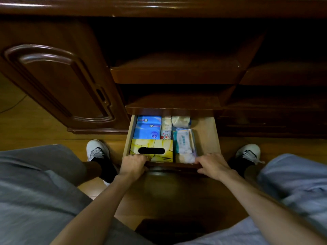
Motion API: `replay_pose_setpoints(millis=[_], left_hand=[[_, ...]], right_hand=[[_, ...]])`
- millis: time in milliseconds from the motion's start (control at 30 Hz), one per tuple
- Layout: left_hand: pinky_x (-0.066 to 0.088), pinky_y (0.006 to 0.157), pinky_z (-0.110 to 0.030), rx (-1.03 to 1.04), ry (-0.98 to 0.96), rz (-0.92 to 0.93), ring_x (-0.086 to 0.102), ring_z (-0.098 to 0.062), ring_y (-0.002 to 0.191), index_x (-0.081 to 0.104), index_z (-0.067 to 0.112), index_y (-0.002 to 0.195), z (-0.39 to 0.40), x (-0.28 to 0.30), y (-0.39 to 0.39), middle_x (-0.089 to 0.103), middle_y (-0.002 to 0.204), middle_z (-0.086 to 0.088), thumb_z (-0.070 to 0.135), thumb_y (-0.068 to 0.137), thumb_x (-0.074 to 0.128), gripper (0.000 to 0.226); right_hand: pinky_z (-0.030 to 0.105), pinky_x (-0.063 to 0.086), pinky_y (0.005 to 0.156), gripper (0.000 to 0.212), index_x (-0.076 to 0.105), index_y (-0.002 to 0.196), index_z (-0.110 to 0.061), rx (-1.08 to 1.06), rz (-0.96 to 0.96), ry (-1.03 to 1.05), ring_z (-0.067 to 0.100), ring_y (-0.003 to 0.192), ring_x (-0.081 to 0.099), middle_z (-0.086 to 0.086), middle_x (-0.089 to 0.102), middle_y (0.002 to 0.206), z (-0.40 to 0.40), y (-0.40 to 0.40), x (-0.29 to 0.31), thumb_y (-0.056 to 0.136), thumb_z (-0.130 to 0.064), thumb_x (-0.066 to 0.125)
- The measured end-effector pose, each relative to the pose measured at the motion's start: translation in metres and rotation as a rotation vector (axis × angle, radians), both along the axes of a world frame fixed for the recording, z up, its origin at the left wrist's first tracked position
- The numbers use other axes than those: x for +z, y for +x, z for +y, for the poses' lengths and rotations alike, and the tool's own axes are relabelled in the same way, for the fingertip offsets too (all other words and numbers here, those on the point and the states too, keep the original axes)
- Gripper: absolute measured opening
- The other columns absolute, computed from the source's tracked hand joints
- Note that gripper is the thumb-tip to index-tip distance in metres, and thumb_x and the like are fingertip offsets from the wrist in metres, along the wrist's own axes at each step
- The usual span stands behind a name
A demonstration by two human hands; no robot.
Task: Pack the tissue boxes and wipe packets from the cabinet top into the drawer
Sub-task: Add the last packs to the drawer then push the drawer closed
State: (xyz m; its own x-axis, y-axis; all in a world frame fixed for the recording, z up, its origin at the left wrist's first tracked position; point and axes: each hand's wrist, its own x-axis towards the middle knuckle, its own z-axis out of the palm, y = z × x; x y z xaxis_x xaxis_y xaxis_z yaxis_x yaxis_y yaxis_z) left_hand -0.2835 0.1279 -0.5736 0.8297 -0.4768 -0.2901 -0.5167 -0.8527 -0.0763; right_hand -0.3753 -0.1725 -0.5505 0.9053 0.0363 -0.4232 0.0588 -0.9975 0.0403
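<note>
The drawer [208, 138] stands pulled out at the bottom of the dark wooden cabinet. Inside lie a yellow tissue box [152, 145] at the front left, blue tissue packs [147, 128] behind it, a white wipe packet [184, 141] on the right, and small pale packets [180, 121] at the back. My left hand [132, 165] grips the front edge of the drawer on the left. My right hand [212, 166] grips the same edge on the right. The drawer's front panel is mostly hidden below my hands.
Two bare shelves [175, 73] jut out above the drawer. A carved cabinet door [58, 82] stands to the left. My knees and my white shoes [96, 150] flank the drawer on the wooden floor [35, 124].
</note>
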Motion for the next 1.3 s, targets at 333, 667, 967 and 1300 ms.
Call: replay_pose_setpoints(millis=[333,667,967,1300], left_hand=[[0.053,0.068,-0.029,0.151,-0.161,-0.055,0.071,-0.017,0.084,0.068,0.034,0.113,-0.018,-0.009,0.016,0.075,0.093,0.004,0.039,0.091,0.066,0.022],[0.044,0.100,-0.039,0.164,-0.227,-0.086,0.054,-0.024,0.123,0.064,0.023,0.128,-0.021,-0.010,0.004,0.065,0.126,-0.002,0.040,0.096,0.058,0.037],[0.045,0.092,-0.039,0.178,-0.257,-0.048,0.057,-0.026,0.115,0.069,0.026,0.121,-0.021,-0.011,0.010,0.068,0.117,-0.002,0.044,0.092,0.063,0.034],[0.048,0.088,-0.039,0.154,-0.296,-0.036,0.061,-0.027,0.107,0.073,0.023,0.115,-0.016,-0.016,0.016,0.070,0.107,-0.003,0.046,0.089,0.068,0.034]], right_hand=[[0.034,0.051,0.087,0.037,0.062,0.132,-0.041,-0.224,-0.092,0.028,0.021,0.112,0.064,0.000,0.071,0.120,-0.007,0.018,-0.011,0.095,-0.043,0.064],[0.044,0.044,0.105,0.063,0.045,0.145,-0.040,-0.342,0.091,0.358,0.024,0.139,0.044,-0.006,0.048,0.152,0.004,0.030,-0.024,0.091,-0.073,0.047],[0.052,0.014,0.122,0.061,0.006,0.159,-0.044,-0.382,0.228,0.330,0.021,0.157,-0.006,-0.010,-0.015,0.169,0.016,0.105,-0.070,0.102,-0.064,0.012],[0.024,0.037,0.052,0.062,0.062,0.116,-0.027,-0.566,-0.212,0.202,0.020,0.074,0.057,0.007,0.068,0.106,0.037,0.096,-0.072,0.099,-0.068,0.018]])
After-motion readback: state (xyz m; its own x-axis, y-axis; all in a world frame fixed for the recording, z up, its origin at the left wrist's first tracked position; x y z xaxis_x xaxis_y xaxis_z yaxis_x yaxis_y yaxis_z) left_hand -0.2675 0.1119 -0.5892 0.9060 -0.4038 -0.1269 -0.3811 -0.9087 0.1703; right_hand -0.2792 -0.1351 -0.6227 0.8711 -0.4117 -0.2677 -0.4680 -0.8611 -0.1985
